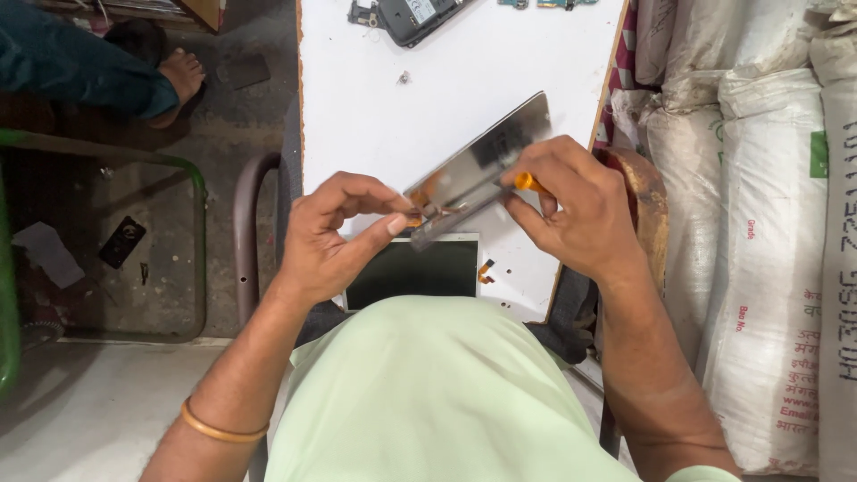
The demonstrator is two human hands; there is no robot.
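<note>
My left hand (pixel 335 232) pinches the near corner of a thin shiny metal panel (pixel 486 152), tilted up over a white table (pixel 375 98). Small orange flex connectors (pixel 420 198) show at that corner by my fingertips. My right hand (pixel 576 210) grips a slim tool with an orange handle (pixel 528 183), its shaft lying along the panel's lower edge toward the left fingers. Under both hands a dark flat screen panel (pixel 415 268) lies on the table, partly hidden by my body.
An opened dark phone body (pixel 412 18) and small circuit boards (pixel 544 4) lie at the table's far edge. White woven sacks (pixel 759 223) stack at the right. Another person's bare foot (pixel 178 76) rests on the floor at left, near a green metal frame (pixel 192 178).
</note>
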